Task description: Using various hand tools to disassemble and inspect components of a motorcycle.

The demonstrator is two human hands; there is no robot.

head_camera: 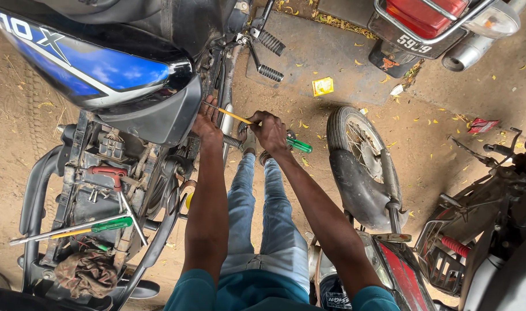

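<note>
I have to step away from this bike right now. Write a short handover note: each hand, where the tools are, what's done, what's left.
Right hand grips the green-handled, yellow-shafted screwdriver, tip aimed under the grey side panel of the blue-and-black motorcycle.
Left hand rests on that panel's edge at the tip.
Seat is off; a second green-handled screwdriver, a metal T-wrench and a rag lie on the bare frame.
Left: the side panel is still mounted; its fastener is hidden from view.
</note>
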